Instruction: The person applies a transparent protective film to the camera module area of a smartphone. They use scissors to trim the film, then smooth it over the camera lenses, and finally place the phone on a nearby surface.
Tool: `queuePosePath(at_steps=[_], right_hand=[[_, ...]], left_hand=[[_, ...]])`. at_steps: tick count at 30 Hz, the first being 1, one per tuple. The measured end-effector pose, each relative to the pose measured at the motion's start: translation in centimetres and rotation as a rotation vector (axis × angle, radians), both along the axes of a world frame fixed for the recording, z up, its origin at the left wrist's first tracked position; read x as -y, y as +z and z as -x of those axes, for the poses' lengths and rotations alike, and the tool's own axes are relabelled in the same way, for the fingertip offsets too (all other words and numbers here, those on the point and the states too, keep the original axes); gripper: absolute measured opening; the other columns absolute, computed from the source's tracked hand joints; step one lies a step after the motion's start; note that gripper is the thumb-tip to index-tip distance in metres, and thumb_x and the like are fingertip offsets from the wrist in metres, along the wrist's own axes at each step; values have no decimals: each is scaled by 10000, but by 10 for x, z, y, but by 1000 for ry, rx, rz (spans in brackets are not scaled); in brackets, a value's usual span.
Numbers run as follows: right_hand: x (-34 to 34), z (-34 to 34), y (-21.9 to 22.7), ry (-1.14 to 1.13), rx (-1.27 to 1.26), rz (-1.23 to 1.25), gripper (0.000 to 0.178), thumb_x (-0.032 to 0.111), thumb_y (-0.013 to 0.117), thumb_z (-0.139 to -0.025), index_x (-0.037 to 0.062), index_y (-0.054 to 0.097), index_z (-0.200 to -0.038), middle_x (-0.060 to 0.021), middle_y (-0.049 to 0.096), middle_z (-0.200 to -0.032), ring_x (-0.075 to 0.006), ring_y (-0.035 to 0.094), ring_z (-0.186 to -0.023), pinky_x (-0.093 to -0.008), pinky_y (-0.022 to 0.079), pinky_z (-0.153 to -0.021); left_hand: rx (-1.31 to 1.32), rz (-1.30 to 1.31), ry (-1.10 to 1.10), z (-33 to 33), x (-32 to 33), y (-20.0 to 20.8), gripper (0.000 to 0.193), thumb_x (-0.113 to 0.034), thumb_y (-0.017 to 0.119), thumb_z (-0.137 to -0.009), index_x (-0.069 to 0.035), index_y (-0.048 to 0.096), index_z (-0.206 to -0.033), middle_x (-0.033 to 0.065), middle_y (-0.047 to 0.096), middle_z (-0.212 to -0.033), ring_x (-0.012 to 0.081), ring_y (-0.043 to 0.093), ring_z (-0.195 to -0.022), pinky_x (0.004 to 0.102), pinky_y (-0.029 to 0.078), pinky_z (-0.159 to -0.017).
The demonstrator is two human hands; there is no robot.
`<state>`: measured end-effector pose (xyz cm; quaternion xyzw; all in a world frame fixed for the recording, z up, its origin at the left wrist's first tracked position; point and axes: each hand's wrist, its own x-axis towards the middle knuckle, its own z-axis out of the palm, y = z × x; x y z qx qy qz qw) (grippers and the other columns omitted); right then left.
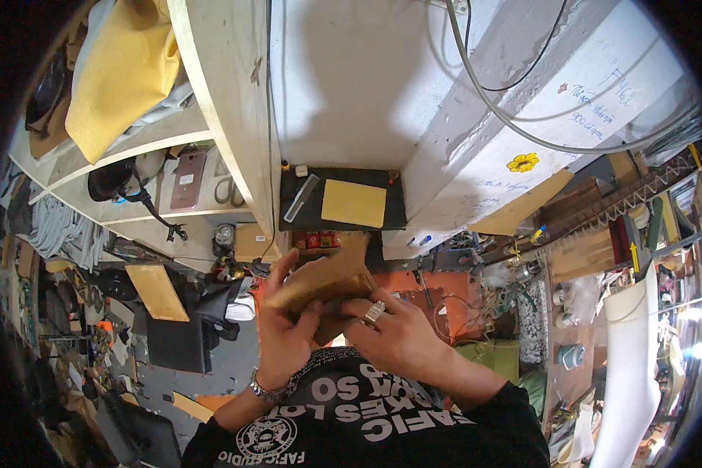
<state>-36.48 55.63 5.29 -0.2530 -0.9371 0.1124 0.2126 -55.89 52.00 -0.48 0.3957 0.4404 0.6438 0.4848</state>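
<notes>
A brown, folded piece that looks like leather (324,285) is held up in front of my chest. My left hand (287,331) grips its left side, with the thumb on the near face and the fingers behind it. My right hand (390,324), with a ring on one finger, has its curled fingers pressed on the lower right edge of the same piece. The folds open toward me, and what lies inside them cannot be made out. Some of the left fingers are hidden behind the piece.
Ahead, a small dark shelf (288,182) carries a yellow pad (354,203) and a grey bar-shaped tool (301,198). White shelving on the left holds yellow material (125,74), a phone (189,181) and scissors (225,186). A white roll (632,366) stands right; a board (157,292) lies left.
</notes>
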Motion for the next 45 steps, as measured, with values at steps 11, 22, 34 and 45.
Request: queuePosePath(at_steps=[11, 22, 34, 45], right_hand=[[22, 0, 12, -67, 185, 214, 321, 133, 670, -819, 60, 653, -1131, -186, 665, -967, -376, 699, -887, -479, 604, -706], [1, 5, 5, 17, 270, 417, 264, 105, 644, -840, 23, 591, -1085, -225, 657, -959, -409, 692, -837, -504, 577, -654], [-23, 7, -5, 307, 296, 521, 151, 113, 629, -900, 44, 593, -1029, -181, 645, -938, -348, 713, -809, -452, 561, -674], [-22, 1, -20, 5, -548, 1935, 180, 126, 622, -994, 74, 477, -1086, -72, 611, -931, -242, 752, -850, -277, 538, -493]], left_hand=[[12, -90, -44, -4, -2, 7, 751, -309, 698, -966, -65, 316, -1565, 216, 616, -1333, 287, 652, -1194, 410, 555, -1011], [471, 196, -181, -4, -12, 2, 570, -23, 603, -946, -11, 434, -1491, 221, 643, -1346, 282, 671, -1197, 416, 577, -1000], [268, 405, -225, -2, -23, -5, 542, 55, 592, -908, 0, 489, -1438, 193, 706, -1257, 252, 699, -1129, 352, 584, -958], [585, 358, -155, 19, -25, -17, 391, 18, 521, -914, 20, 597, -1298, 127, 710, -1145, 250, 724, -998, 370, 598, -891]])
